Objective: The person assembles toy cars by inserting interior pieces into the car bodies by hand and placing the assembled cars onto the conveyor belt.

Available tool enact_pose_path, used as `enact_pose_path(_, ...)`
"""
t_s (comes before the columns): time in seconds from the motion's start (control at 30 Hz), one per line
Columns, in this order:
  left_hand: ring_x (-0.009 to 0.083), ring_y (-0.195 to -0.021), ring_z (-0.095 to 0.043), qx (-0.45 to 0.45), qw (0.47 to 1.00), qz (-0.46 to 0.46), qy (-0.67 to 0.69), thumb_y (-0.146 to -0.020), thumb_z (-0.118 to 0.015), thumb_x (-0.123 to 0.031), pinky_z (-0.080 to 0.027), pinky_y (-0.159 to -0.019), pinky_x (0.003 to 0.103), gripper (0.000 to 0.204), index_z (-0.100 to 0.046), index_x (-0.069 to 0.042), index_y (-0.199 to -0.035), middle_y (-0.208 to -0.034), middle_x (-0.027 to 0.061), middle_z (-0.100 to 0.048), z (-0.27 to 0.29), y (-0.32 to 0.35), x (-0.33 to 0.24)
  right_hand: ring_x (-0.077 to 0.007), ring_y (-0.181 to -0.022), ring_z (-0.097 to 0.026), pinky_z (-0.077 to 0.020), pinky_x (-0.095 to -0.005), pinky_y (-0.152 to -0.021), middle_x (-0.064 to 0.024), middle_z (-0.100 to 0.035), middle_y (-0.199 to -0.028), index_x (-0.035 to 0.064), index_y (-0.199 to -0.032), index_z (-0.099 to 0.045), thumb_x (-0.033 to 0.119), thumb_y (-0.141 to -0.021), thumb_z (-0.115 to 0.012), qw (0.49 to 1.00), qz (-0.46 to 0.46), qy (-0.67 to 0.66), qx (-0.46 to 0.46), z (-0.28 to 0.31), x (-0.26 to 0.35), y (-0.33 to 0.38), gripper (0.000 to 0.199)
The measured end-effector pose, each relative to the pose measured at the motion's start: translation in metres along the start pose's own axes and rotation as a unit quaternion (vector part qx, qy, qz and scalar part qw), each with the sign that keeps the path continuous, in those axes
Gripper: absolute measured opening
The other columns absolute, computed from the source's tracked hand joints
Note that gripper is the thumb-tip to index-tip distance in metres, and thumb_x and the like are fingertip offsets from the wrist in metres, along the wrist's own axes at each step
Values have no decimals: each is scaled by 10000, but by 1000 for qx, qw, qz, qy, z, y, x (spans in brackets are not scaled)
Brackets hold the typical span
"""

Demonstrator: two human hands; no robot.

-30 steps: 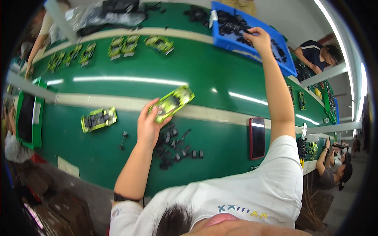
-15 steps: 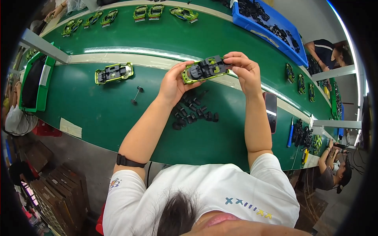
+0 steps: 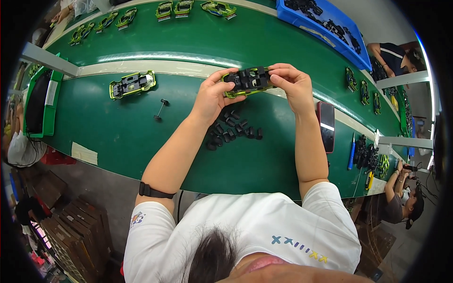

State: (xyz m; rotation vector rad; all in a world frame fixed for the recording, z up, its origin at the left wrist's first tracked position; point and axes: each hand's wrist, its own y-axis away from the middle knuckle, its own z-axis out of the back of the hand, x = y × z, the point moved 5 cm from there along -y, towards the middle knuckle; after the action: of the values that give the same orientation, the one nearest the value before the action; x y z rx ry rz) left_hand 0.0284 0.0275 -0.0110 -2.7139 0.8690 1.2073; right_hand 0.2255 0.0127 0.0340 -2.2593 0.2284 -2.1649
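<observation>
Two bare hands hold one green toy car [image 3: 250,79] up between them above the green bench [image 3: 264,165], its black chassis facing up. The left hand [image 3: 212,94] has its fingers wrapped about one end, thumb over the chassis; the right hand [image 3: 295,89] pinches the other end between thumb and fingers. I count one more car [image 3: 132,85] lying to the left, one black-ended rod [image 3: 161,110] beside it, six green shells [image 3: 218,8] along the far side and three green pieces [image 3: 364,92] to the right, plus one phone [image 3: 326,127], one blue tool [image 3: 352,152] and one yellow tool [image 3: 369,180]. The small black parts [image 3: 231,135] overlap — a dozen or more, no sure count. The blue box [image 3: 295,21] is cut off above, its black contents a tangle; the right fingertips are partly hidden — whatever they press, I can't make out.
</observation>
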Motion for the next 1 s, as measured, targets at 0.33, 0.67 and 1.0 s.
enact_pose_path(0.33,236,-940,-622,-12,1000,-11,-17,-802,-553,-7,-566,-791,359,426,-476,24,-1221,-1092,147,-554,-1,-1,0,-173,-856,-615,-520,-273,-772,-121,-635,-982,-48,-837,-687,-39,-753,-674,999,-9,-37,-15,8,-2,-1,86)
enact_pose_path(0.67,221,-1011,-591,-27,998,-31,-54,-833,-549,-15,-565,-802,360,396,-503,-26,-1226,-1125,136,-563,-1,0,2,-161,-862,-611,-510,-267,-792,-98,-640,-984,-44,-842,-687,-23,-757,-679,999,-23,17,-21,-2,-7,3,88)
enact_pose_path(1.0,198,-983,-600,-48,997,-24,-61,-851,-535,4,-576,-786,350,364,-525,-36,-1213,-1090,114,-582,0,-1,2,-145,-839,-613,-508,-234,-722,-79,-655,-943,-4,-847,-691,33,-750,-702,966,62,242,-60,-13,13,13,104)
